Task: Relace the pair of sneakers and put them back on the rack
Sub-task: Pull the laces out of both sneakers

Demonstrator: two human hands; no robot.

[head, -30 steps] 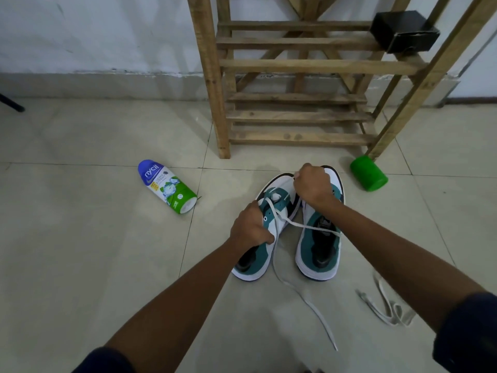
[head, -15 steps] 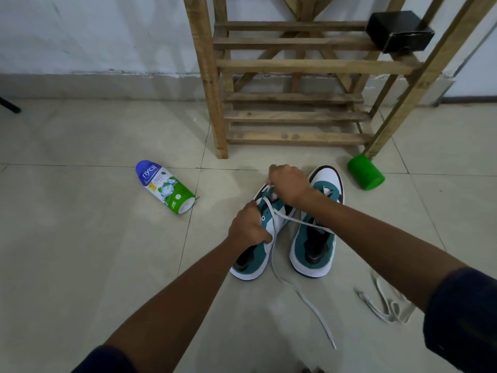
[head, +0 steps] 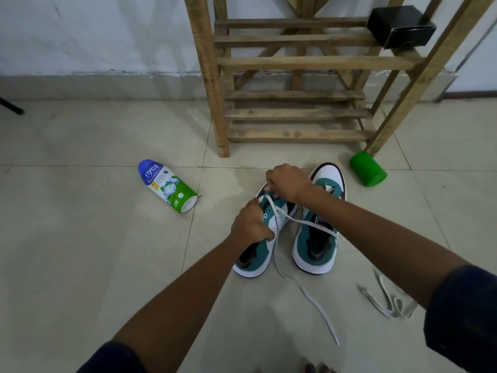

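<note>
Left hand (head: 251,224), frame centre: fingers curled, gripping the side of the left sneaker (head: 262,238) at mid-upper. Right hand (head: 287,181) just above it: fingers curled, pinching the white lace (head: 301,220) at the toe-end eyelets of the same sneaker. Lace runs from the pinch down-right across the right sneaker (head: 318,232), then loops back and trails over the floor (head: 80,265) to lower centre, tip loose near the bottom edge.

The 2 sneakers sit side by side, nearly touching, centre frame, toes pointing to the top of the frame, heels toward the camera. Right sneaker has no lace threaded that I can tell.

Second lace (head: 387,300) lies bunched at lower right, apart from the shoes, partly under the right forearm.

Wooden rack (head: 295,61) upper centre-right, front legs on the floor just above the shoe toes; lower slats bare. Black box (head: 402,25) on an upper slat, right end, near the rack's right post.

Green cylinder (head: 368,169) lies on the floor just beside the rack's right leg, near the right sneaker's toe. Powder bottle (head: 168,185) lies on its side left of centre, well apart from the shoes.

Bare tile at left and lower left. Dark rod (head: 10,106) at the left edge.
</note>
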